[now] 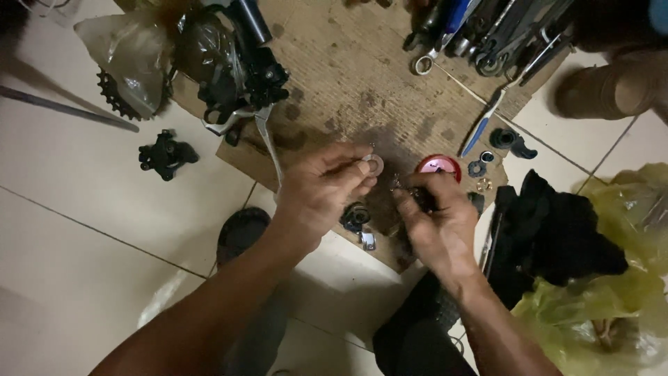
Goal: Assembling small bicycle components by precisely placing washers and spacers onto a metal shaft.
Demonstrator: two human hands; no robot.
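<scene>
Head view: The left hand pinches a small metal washer between thumb and fingertips, above the stained cardboard sheet on the tiled floor. The right hand is closed around a small dark part; its shape is mostly hidden by the fingers.

Handling, as judged: the washer is light, rigid and thin, and probably greasy, so it is likely to slip. Grip it by the rim, as it is held now. The dark part looks stiff and compact.

Clearance: loose small parts lie close by. A red cap sits just beyond the right hand, small rings beside it, and a black bearing-like piece below the left hand. A black rag lies to the right, wrenches at the far edge. Open floor lies to the left
</scene>
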